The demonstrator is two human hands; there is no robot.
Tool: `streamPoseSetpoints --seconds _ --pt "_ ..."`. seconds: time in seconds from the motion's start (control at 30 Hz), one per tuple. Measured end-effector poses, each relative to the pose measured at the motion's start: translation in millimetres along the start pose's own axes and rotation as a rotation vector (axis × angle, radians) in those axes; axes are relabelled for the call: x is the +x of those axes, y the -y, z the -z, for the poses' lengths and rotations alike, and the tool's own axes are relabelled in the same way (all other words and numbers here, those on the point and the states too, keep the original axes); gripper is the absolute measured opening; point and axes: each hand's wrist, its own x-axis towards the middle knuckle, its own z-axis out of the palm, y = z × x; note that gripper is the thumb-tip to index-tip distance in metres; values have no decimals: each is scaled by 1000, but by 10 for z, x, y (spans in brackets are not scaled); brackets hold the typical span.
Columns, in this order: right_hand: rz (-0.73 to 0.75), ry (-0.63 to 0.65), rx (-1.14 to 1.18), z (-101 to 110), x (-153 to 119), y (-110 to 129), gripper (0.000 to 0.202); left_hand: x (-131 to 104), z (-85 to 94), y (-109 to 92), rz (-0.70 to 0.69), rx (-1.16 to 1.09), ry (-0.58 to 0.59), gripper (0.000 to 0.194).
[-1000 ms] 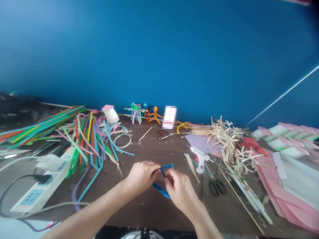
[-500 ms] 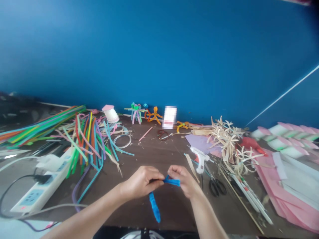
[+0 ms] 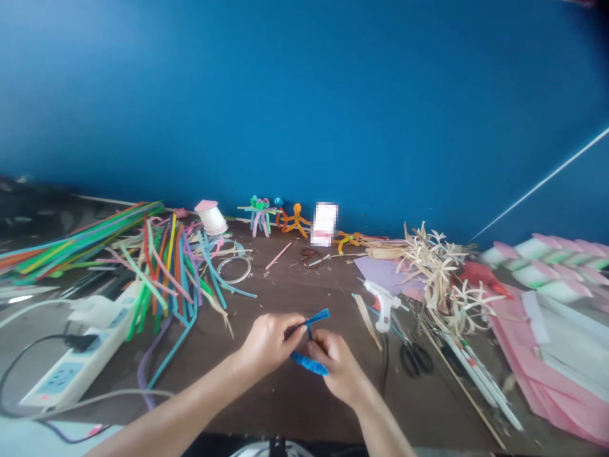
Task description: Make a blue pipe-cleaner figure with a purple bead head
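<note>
Both hands are at work on a blue pipe cleaner (image 3: 311, 365) above the front middle of the table. My left hand (image 3: 272, 339) is closed, pinching it between thumb and fingers, and a short blue end sticks out up and to the right. Below that, my right hand (image 3: 337, 365) grips a thin strand running down from the pinch. The thicker, wound-looking blue length lies slantwise under the left fingertips and reaches to the right hand. Fingers hide part of the piece.
Loose coloured pipe cleaners (image 3: 166, 266) lie left, by a power strip (image 3: 80, 349). Small pipe cleaner figures (image 3: 295, 219) stand at the back. To the right are a white glue gun (image 3: 383, 304), black-handled scissors (image 3: 416, 358), dried husk flowers (image 3: 432, 254) and pink paper (image 3: 523, 355).
My right hand has moved down and left, closer to the left. The thick blue length that hung down now lies sideways, and the free end points up and right.
</note>
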Motion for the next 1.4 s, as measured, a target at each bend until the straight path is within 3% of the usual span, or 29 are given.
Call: streamPoseSetpoints --seconds 0.27,0.53,0.73,0.83,0.93,1.0,1.07,1.17,1.23,1.33,1.4 --pt "93 -92 -339 49 -75 132 23 34 27 23 8 -3 96 28" --pt "143 -101 -453 93 -117 256 26 12 20 61 -143 182 10 22" --pt "209 -215 -627 224 -76 350 23 21 85 42 -300 260 115 21" --pt "133 -147 -474 337 4 348 19 30 154 3 -397 288 185 22" --pt "19 65 -166 435 102 288 17 23 206 -35 -500 245 227 23" --pt "-50 171 89 449 155 213 16 11 220 -64 -514 165 226 25" --pt "-152 193 389 401 185 125 17 -3 213 -96 -467 60 209 27" --pt "-251 141 716 241 183 9 21 -14 169 -127 -297 -117 142 29" --pt "-231 43 806 120 158 -32 22 -11 127 -124 -162 -240 80 28" --pt "-146 -77 747 -11 110 -42 26 7 73 -87 -40 -333 27 28" --pt "-104 -111 608 -49 77 -26 28 18 50 -50 -17 -281 1 27"
